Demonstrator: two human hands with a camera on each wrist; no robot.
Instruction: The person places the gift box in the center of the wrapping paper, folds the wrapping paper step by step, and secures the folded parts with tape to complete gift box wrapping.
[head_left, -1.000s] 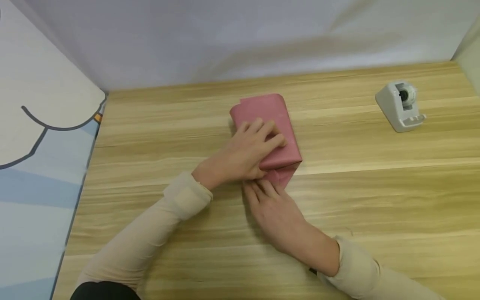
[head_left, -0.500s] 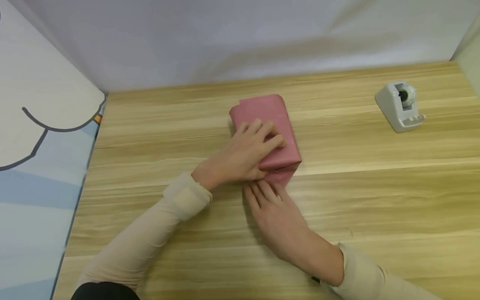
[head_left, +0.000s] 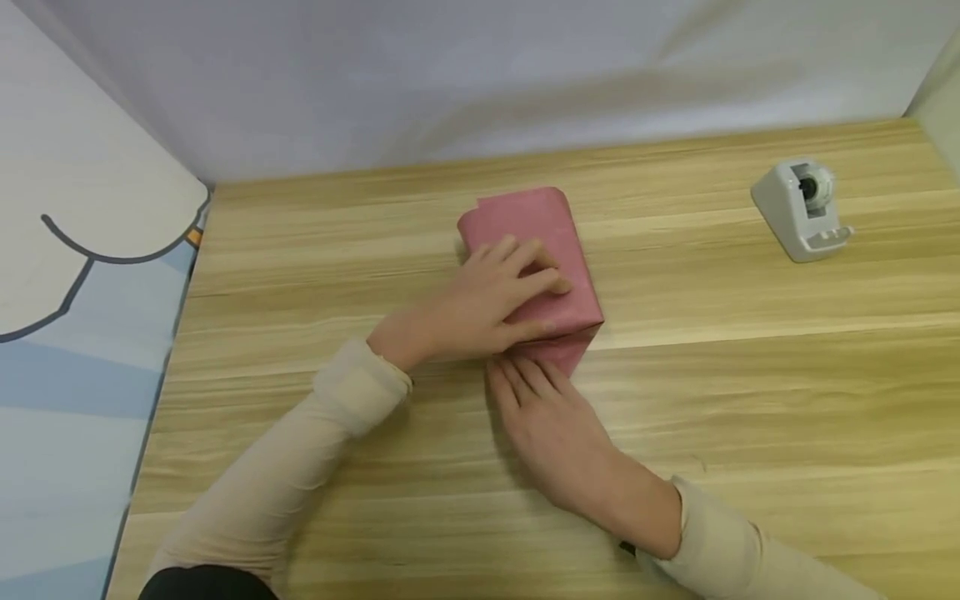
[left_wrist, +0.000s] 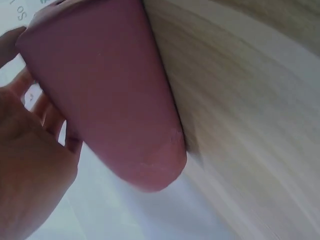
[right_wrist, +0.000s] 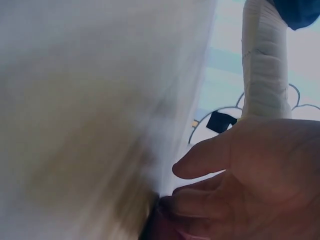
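Observation:
A parcel wrapped in pink paper (head_left: 536, 221) lies at the middle of the table, its near end folded into a slanting flap (head_left: 573, 350). My left hand (head_left: 487, 300) rests on top of the parcel with its fingers spread and the thumb along the near edge. In the left wrist view a long side of the pink parcel (left_wrist: 110, 95) fills the middle, with the left hand's fingers at its edge. My right hand (head_left: 558, 437) presses the near flap with its fingers straight and close together. The right wrist view shows its thumb apart from the fingers; the fingertips there are dark.
A white tape dispenser (head_left: 802, 212) with a roll of clear tape stands at the back right of the wood-grain table (head_left: 750, 400). Behind the table hangs a pale backdrop (head_left: 450, 75). A panel with a cartoon print (head_left: 82, 350) borders the left side.
The left thumb has shifted up from the near fold onto the parcel's top edge, and the left wrist has moved slightly left. The right hand stays at the flap with small shifts.

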